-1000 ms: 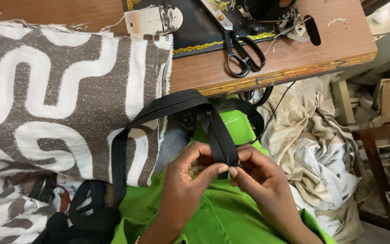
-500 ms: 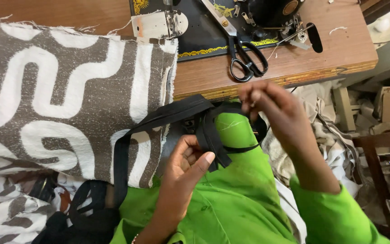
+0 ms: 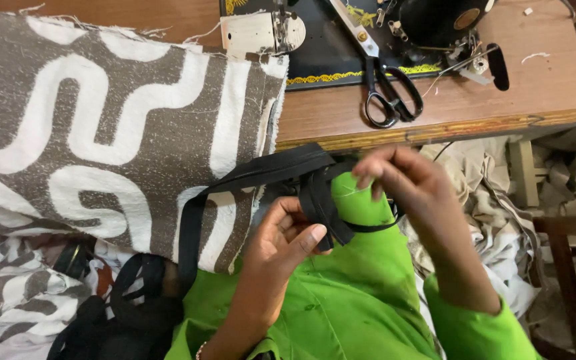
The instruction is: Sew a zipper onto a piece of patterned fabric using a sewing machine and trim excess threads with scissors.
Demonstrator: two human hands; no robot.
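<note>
Far left: brown cloth [image 3: 101, 133] with white wavy pattern, draped over the left end of the desk [image 3: 448, 110] and hanging down toward the lap. Frayed edge along its right side.

Near left, below it: zebra-print cloth [image 3: 8, 300] and a heap of black strap loops [image 3: 121, 313].

Black strap [image 3: 261, 170] runs up from that heap, crosses the brown cloth's lower right corner, then goes right along the desk's near edge to the hands.

Left hand [image 3: 281, 243]: closed in a pinch, thumb on top, fingers curled under. It grips a folded bunch of the strap just right of the thumb tip.

Right hand [image 3: 401, 180]: raised just above and right of the left, fingertips pinched together. A thin pale thread [image 3: 349, 193] seems to run from it toward the strap; can't tell if it also grips a needle. A thinner black strip loops under this hand, back to the folded bunch.

Both hands sit over a bright green garment [image 3: 341, 300], sleeves the same green.

Far centre on the desk: black sewing machine [image 3: 368, 40] with a metal plate at its left end. Black-handled scissors [image 3: 385, 87] lie at its near edge, handles toward the person.

Right of the lap: pile of pale cloth [image 3: 495, 220] below the desk edge. Wooden furniture at far right.
</note>
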